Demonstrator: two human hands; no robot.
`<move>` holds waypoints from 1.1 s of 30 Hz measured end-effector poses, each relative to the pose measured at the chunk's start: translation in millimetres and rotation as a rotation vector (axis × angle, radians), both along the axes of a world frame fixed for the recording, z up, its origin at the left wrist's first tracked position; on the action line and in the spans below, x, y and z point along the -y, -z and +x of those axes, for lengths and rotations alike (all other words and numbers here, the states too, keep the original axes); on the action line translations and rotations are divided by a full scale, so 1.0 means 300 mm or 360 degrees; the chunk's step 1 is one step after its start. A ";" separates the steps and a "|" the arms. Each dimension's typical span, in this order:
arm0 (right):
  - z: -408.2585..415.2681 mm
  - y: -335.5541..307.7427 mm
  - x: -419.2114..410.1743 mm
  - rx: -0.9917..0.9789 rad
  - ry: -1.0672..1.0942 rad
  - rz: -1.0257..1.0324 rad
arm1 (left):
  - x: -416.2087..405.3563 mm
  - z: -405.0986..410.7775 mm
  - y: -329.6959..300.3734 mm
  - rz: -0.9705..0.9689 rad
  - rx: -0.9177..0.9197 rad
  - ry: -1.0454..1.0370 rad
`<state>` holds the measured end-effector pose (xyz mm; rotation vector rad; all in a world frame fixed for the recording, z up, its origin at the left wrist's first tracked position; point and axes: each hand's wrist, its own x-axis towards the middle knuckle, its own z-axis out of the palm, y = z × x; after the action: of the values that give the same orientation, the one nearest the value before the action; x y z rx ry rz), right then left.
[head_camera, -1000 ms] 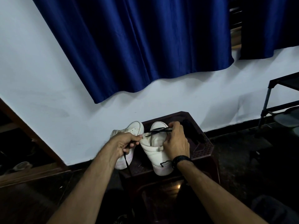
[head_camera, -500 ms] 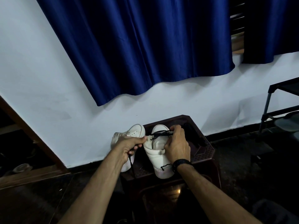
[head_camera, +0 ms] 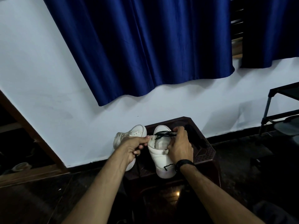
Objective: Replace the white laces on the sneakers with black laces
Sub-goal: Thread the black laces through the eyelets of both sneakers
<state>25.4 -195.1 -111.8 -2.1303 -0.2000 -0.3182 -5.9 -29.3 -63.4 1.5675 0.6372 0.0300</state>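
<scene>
At the far left a brown wooden frame (head_camera: 24, 126) ran down along the white wall (head_camera: 48, 78), with a pale shoe (head_camera: 20, 166) lying low in the dark beside it. Above, a blue curtain (head_camera: 145, 46) hung across the wall.

Next came the left sneaker (head_camera: 129, 136), white, lying at the left edge of a dark brown plastic stool (head_camera: 205, 157). Its long axis ran away from the person, toe toward the wall and leaning a little to the left. The left hand (head_camera: 135, 147) covered much of it, fingers curled together, thumb and forefinger pinching the left edge of the neighbouring shoe's opening; a black strand hung down from under that hand.

The right sneaker (head_camera: 161, 152) stood on the stool just beside the first, toe toward the wall and heel toward the person, its long axis nearly straight ahead. The black lace (head_camera: 163, 135) crossed its top near the toe, and a short loose end showed by the heel. The right hand (head_camera: 180, 147) rested against the shoe's right side, fingers bent and closed on the lace at the right. A black band (head_camera: 183, 163) circled that wrist.

At the far right stood a dark metal rack (head_camera: 271, 110) against the wall.
</scene>
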 end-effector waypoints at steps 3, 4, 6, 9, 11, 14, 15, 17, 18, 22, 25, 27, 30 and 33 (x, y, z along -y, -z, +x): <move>-0.003 -0.006 -0.011 0.0020 -0.0002 -0.0002 | 0.012 0.017 0.003 0.0300 0.0066 -0.0029; -0.004 -0.007 -0.013 0.0021 -0.0001 -0.0010 | 0.016 0.021 0.005 0.0405 0.0052 -0.0009; -0.005 -0.011 -0.017 0.0021 -0.0011 -0.0047 | 0.029 0.025 0.006 0.0529 -0.0013 0.0026; -0.010 -0.023 -0.009 -0.0018 -0.0049 -0.0078 | 0.062 0.029 -0.010 0.0606 -0.0117 0.0065; -0.002 -0.041 0.008 -0.0072 -0.0141 -0.0127 | 0.072 0.019 -0.047 0.0706 -0.0140 0.0072; 0.040 -0.106 0.064 -0.0351 -0.0383 -0.0387 | 0.031 0.022 -0.108 0.0949 -0.0219 0.0059; 0.060 -0.138 0.090 -0.0448 -0.0434 -0.0502 | 0.013 0.017 -0.146 0.1013 -0.0248 0.0065; 0.111 -0.215 0.141 -0.0514 -0.0522 -0.0840 | -0.021 -0.001 -0.224 0.1042 -0.0302 0.0083; 0.126 -0.261 0.170 -0.0500 -0.0569 -0.0946 | -0.045 -0.006 -0.259 0.1077 -0.0336 0.0110; 0.162 -0.432 0.256 -0.0691 -0.0852 -0.0391 | -0.098 -0.044 -0.375 0.1464 -0.0512 0.0212; 0.189 -0.507 0.278 -0.0606 -0.0766 -0.0162 | -0.121 -0.043 -0.431 0.1517 -0.0437 0.0209; 0.199 -0.519 0.262 -0.0537 -0.0720 -0.0170 | -0.121 -0.037 -0.440 0.1266 -0.0228 0.0147; 0.166 -0.513 0.244 -0.0532 -0.0678 -0.0031 | -0.110 -0.041 -0.421 0.1088 -0.0041 0.0053; 0.151 -0.456 0.212 -0.0710 -0.0727 0.0394 | -0.105 -0.048 -0.387 0.1289 -0.0114 0.0086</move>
<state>70.5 -258.8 25.1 -1.7929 -0.3555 0.3788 -20.2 2.3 52.7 2.3734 0.6772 0.2139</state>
